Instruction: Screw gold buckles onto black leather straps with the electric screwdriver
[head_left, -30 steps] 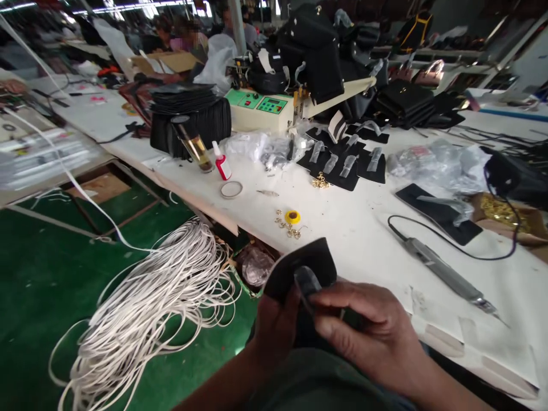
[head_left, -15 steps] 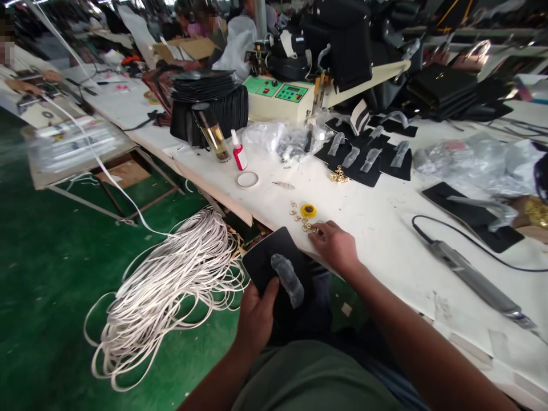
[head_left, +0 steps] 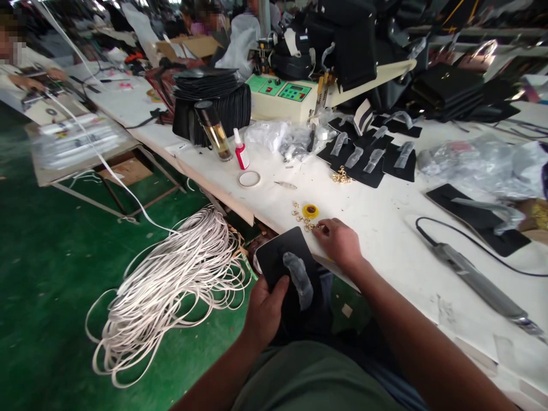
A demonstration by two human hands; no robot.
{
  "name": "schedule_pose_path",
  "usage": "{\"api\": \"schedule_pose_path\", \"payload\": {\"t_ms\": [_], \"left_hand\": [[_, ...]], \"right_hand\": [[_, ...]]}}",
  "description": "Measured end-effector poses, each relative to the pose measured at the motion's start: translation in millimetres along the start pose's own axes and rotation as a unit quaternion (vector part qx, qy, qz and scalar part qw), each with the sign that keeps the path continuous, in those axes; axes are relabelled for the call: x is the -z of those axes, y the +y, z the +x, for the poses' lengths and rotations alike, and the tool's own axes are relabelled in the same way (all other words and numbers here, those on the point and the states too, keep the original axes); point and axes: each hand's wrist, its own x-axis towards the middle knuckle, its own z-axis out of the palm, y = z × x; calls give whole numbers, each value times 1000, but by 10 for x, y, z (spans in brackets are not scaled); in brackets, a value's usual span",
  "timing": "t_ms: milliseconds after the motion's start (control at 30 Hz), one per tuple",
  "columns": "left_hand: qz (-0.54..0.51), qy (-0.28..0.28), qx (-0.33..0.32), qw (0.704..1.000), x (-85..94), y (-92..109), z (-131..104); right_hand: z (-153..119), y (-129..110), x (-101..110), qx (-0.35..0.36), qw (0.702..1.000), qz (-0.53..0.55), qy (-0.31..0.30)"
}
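My left hand (head_left: pixel 268 305) grips the lower left edge of a black panel (head_left: pixel 274 254), thumb on top, beyond the table's front edge. A plastic-wrapped strip (head_left: pixel 298 279) lies along the panel's face. At the table edge my right hand (head_left: pixel 340 242) has its fingers pressed together over small gold metal pieces (head_left: pixel 308 226); what is between the fingertips is too small to make out. Just behind them sits a round yellow dish (head_left: pixel 310 211) with something dark in its middle. Farther back is a heap of gold hardware (head_left: pixel 341 176) beside several black panels (head_left: pixel 362 162) with wrapped strips.
A red-and-white bottle (head_left: pixel 241 149), a tilted clear jar (head_left: pixel 214 132) and a ring (head_left: pixel 249 178) stand or lie at left. A grey corded tool (head_left: pixel 479 279) lies right. Coiled white cord (head_left: pixel 171 297) covers the floor. A person's hands (head_left: pixel 29 84) show far left.
My left hand and the black panel have shifted slightly right. My right hand remains at the gold pieces, its fingers slightly moved. The whole view has shifted a little.
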Motion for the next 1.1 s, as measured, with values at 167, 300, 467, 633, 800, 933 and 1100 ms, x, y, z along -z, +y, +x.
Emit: {"api": "schedule_pose_path", "payload": {"t_ms": [167,300,467,633,800,933,1100], "left_hand": [[5,-10,0,1000,-29,23,-11],[2,-6,-1,1000,-53,84,-27],[-2,-7,-4,1000,-74,94,-26],[-5,-10,-14,1000,-56,3,0],[-9,-14,-20,1000,-23,3,24],[42,-13,-53,998,-25,60,28],[105,-53,-86,989,-128,131,-17]], "right_hand": [[1,-25,13,8,1000,-21,3],[-13,-41,15,18,998,-52,13],[-33,-39,24,33,997,-68,19],[14,5,-4,26,999,-28,18],[0,43,76,-12,991,133,17],[-339,-121,361,-36,923,381,46],[-849,-478,708,-3,844,535,26]]}}
